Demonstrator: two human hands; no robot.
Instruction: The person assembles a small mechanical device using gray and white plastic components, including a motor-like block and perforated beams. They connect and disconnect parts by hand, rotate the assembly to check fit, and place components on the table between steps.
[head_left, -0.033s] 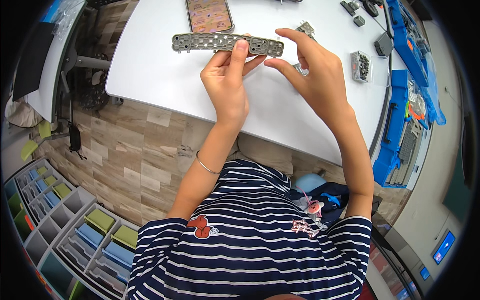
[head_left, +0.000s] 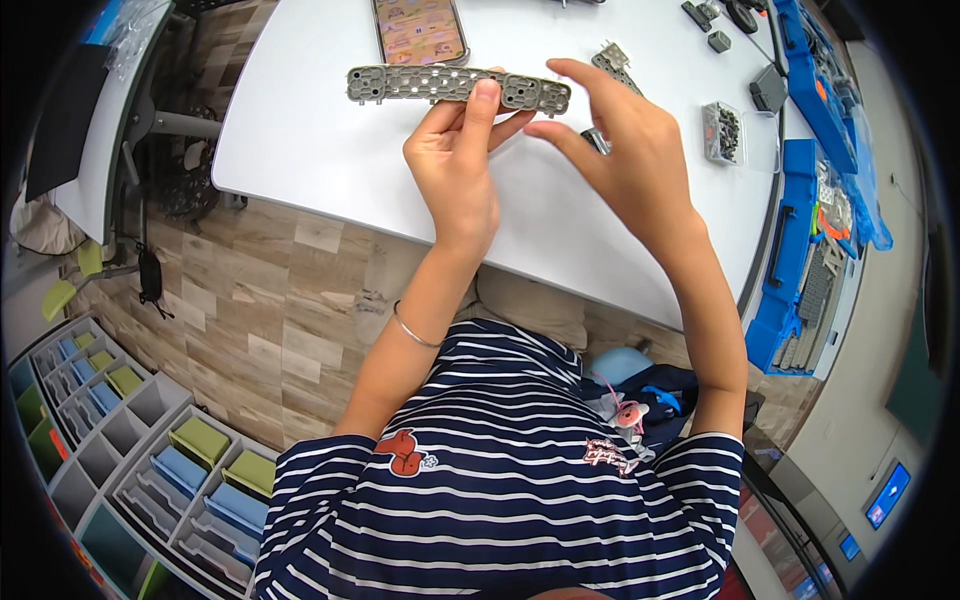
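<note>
Grey strip (head_left: 455, 86) in left hand (head_left: 455, 175), seemingly pinched

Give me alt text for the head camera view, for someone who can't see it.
Seen from above, the left hand holds a long grey perforated strip over a white table, while the open right hand hovers at the strip's right end. A phone lies beyond, and blue parts trays line the table's right edge.

We got bright, even light with soft shadows under the hands (head_left: 540, 150) on the white tabletop (head_left: 300, 130). Heavy fisheye bending and black corners at the rim, center stayed pretty sharp.
</note>
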